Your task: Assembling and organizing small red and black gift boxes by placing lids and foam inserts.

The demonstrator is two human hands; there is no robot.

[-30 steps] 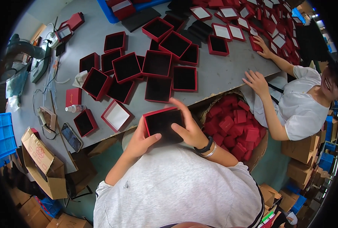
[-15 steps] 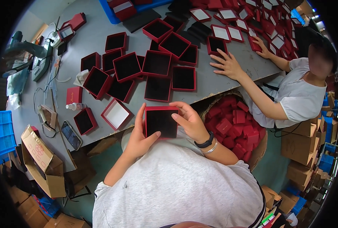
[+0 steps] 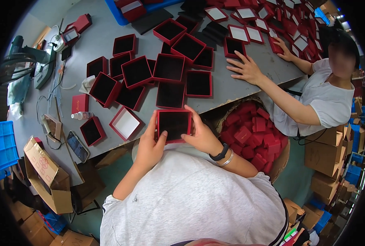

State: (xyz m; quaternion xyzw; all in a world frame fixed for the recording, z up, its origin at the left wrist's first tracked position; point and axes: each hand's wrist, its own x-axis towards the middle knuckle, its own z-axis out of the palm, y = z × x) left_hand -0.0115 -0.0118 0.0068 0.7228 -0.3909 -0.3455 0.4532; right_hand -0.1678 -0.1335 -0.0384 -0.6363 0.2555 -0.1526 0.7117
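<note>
1. Writing: a flat red box [image 3: 80, 104] on the grey table [image 3: 227, 92] bears gold-toned script on its upper face, too small to make out surely.
2. The small white bottle [image 3: 82, 115] beside it carries a label whose print is too small to tell.
3. The opened cardboard carton [image 3: 45, 164] at the table's left edge shows red printed shapes on its flap; a small dark mark sits on the wearer's grey shirt [image 3: 182, 192].
4. Among the small red boxes [image 3: 254, 137] heaped in the bin [image 3: 285, 164], one has faint lettering on top.
5. Hidden or cut off: the underside of the held box is out of sight, and most fingertips pass behind its walls. The blue tray [image 3: 116, 13] is cropped by the upper rim, and the phone [image 3: 78, 146] shows a screen that is hard to read.
6. The black-lined red box [image 3: 174, 124] sits between the two hands, above the wearer's lap, just in front of the table edge, its open side facing up.
7. The left hand [image 3: 148, 145] grips its left wall, thumb over the near left corner, fingers along the outside.
8. The right hand [image 3: 203, 137] clasps the right side, thumb near the close right corner, fingers reaching up the outer wall.
</note>
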